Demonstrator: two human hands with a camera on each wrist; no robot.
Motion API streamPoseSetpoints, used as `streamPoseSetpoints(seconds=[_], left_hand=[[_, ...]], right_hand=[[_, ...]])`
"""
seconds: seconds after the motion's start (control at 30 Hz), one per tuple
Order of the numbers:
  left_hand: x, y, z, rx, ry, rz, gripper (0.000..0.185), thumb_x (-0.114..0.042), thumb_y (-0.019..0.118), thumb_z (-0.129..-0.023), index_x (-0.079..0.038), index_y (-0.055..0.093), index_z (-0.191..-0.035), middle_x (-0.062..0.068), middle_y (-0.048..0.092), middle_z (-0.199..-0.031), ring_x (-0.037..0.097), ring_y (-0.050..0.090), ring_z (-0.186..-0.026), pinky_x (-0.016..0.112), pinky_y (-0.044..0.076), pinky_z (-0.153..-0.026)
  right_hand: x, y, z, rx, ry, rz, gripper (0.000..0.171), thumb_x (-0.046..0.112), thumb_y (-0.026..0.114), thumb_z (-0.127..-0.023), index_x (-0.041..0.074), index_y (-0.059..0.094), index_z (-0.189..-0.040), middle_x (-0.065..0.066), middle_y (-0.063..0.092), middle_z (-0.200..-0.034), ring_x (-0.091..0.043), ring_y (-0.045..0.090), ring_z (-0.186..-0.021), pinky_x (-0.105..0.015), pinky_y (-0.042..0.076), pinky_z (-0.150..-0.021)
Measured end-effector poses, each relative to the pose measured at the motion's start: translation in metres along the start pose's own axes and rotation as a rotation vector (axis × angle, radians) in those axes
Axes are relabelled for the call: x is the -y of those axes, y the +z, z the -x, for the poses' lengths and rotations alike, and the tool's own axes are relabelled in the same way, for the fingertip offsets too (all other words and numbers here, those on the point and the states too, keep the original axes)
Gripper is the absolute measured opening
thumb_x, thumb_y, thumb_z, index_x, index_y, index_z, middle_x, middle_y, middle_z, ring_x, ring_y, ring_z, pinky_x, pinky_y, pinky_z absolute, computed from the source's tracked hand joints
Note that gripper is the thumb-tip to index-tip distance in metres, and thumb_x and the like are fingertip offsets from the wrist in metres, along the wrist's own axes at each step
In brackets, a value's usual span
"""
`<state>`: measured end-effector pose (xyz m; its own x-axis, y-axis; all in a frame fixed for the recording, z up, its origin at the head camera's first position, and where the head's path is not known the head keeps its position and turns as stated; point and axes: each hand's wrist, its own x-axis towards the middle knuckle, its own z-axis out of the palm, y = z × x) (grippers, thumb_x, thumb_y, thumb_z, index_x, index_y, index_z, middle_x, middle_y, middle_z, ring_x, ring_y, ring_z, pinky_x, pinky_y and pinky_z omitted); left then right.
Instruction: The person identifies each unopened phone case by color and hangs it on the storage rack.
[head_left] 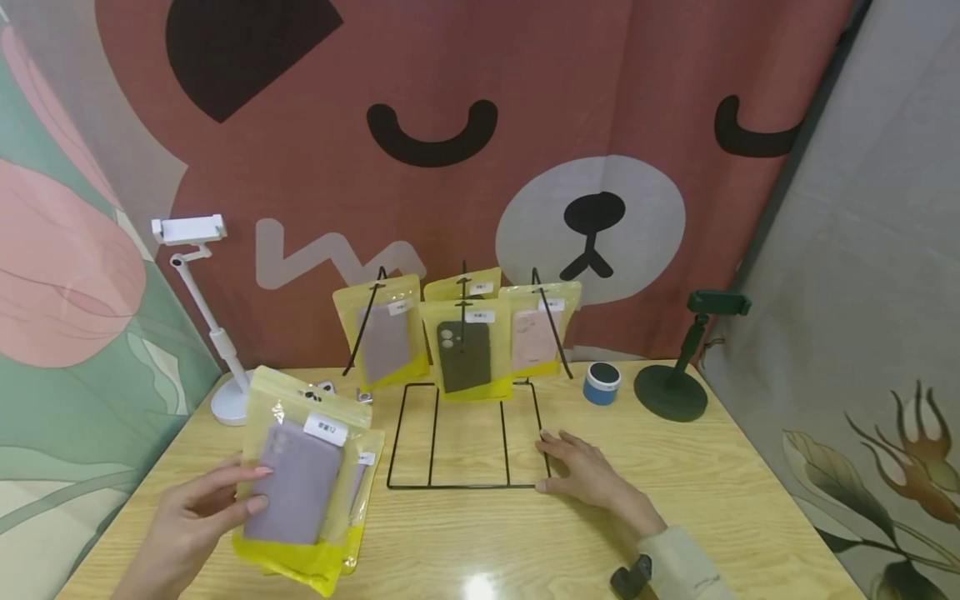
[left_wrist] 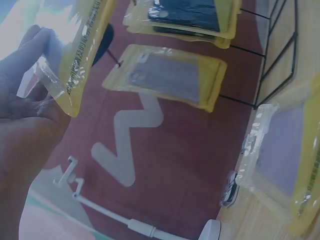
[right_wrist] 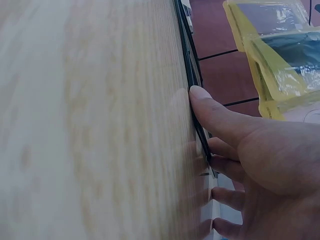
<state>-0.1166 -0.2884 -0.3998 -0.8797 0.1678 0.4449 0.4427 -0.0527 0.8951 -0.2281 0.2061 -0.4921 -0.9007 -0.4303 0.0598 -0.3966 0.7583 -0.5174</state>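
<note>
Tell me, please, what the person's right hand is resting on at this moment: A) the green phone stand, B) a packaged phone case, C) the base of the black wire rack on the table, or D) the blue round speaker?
C: the right hand lies flat on the table with fingers touching the base frame of the black wire rack; the right wrist view shows the thumb against that wire.

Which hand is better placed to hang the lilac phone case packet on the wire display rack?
Left. The left hand already grips the lilac phone case packet, while the right hand lies flat, steadying the wire display rack base.
</note>
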Motion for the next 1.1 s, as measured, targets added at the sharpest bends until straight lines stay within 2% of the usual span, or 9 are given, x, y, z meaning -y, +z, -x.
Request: streamPoseSetpoints(seconds=[0.1,0.17,0.23,0.37,0.47,0.6,0.8,0.93,1.1], left_hand=[[-0.002,0.007,-0.004,-0.031,-0.123,-0.168,0.04,0.017,0.059,-0.085,-0.002,0.066,-0.12,-0.008,0.066,-0.122,-0.009,0.038,-0.124,0.013,0.048,-0.087],[-0.003,0.009,-0.007,-0.021,-0.159,-0.234,0.037,0.012,0.061,-0.087,-0.001,0.064,-0.122,-0.008,0.065,-0.123,-0.01,0.035,-0.125,0.011,0.046,-0.089],[-0.002,0.011,-0.009,-0.013,-0.166,-0.285,0.036,0.008,0.062,-0.088,0.001,0.063,-0.123,-0.008,0.065,-0.124,-0.01,0.034,-0.126,0.01,0.044,-0.09],[-0.001,0.013,-0.014,-0.023,-0.175,-0.352,0.036,0.003,0.064,-0.089,-0.003,0.064,-0.124,-0.009,0.064,-0.125,-0.011,0.033,-0.126,0.008,0.042,-0.091],[0.002,0.013,-0.018,-0.029,-0.154,-0.378,0.035,0.002,0.066,-0.088,-0.004,0.065,-0.123,-0.006,0.064,-0.125,-0.009,0.032,-0.127,0.008,0.041,-0.092],[0.008,0.013,-0.023,-0.023,-0.117,-0.37,0.035,0.003,0.066,-0.087,-0.001,0.065,-0.122,-0.009,0.064,-0.123,-0.007,0.033,-0.129,0.007,0.04,-0.093],[0.016,0.011,-0.024,0.0,-0.054,-0.231,0.035,0.013,0.061,-0.086,0.008,0.061,-0.12,-0.005,0.067,-0.121,0.0,0.031,-0.135,0.007,0.028,-0.104],[0.017,0.01,-0.024,-0.008,-0.064,-0.224,0.035,0.012,0.062,-0.086,0.003,0.064,-0.12,-0.003,0.066,-0.121,-0.003,0.032,-0.133,0.007,0.032,-0.101],[0.018,0.012,-0.03,-0.01,-0.073,-0.229,0.034,0.01,0.062,-0.087,0.005,0.063,-0.12,-0.005,0.066,-0.121,-0.002,0.032,-0.134,0.007,0.032,-0.101]], right_hand=[[0.001,0.0,0.001,0.002,0.004,-0.005,0.067,0.043,0.071,-0.084,0.007,0.053,-0.137,-0.015,0.04,-0.149,-0.045,0.028,-0.138,-0.073,0.022,-0.101],[0.001,0.0,0.001,0.003,0.002,-0.007,0.066,0.042,0.072,-0.084,0.007,0.053,-0.137,-0.015,0.04,-0.149,-0.045,0.028,-0.138,-0.073,0.022,-0.101],[0.001,0.0,0.002,0.007,0.004,-0.007,0.066,0.041,0.072,-0.084,0.007,0.053,-0.137,-0.015,0.04,-0.149,-0.045,0.027,-0.138,-0.074,0.021,-0.101],[0.001,0.0,0.001,0.002,0.005,-0.006,0.066,0.041,0.072,-0.084,0.007,0.054,-0.137,-0.015,0.041,-0.149,-0.045,0.028,-0.138,-0.074,0.02,-0.101],[0.002,-0.001,0.001,0.001,0.01,-0.01,0.066,0.042,0.072,-0.084,0.007,0.053,-0.137,-0.014,0.04,-0.149,-0.045,0.027,-0.138,-0.074,0.02,-0.102],[0.001,0.0,0.001,0.003,0.012,-0.01,0.066,0.042,0.071,-0.084,0.007,0.053,-0.138,-0.015,0.039,-0.15,-0.045,0.027,-0.138,-0.074,0.02,-0.102],[0.001,0.001,0.0,0.005,0.007,-0.006,0.067,0.043,0.071,-0.084,0.007,0.053,-0.138,-0.015,0.039,-0.15,-0.046,0.027,-0.138,-0.074,0.02,-0.101],[0.001,0.001,0.0,0.004,-0.001,-0.006,0.067,0.043,0.071,-0.085,0.006,0.052,-0.138,-0.016,0.039,-0.149,-0.046,0.027,-0.138,-0.074,0.02,-0.101],[0.001,0.0,0.0,0.001,0.001,-0.002,0.068,0.043,0.071,-0.084,0.005,0.053,-0.137,-0.016,0.04,-0.149,-0.046,0.027,-0.138,-0.074,0.02,-0.101]])
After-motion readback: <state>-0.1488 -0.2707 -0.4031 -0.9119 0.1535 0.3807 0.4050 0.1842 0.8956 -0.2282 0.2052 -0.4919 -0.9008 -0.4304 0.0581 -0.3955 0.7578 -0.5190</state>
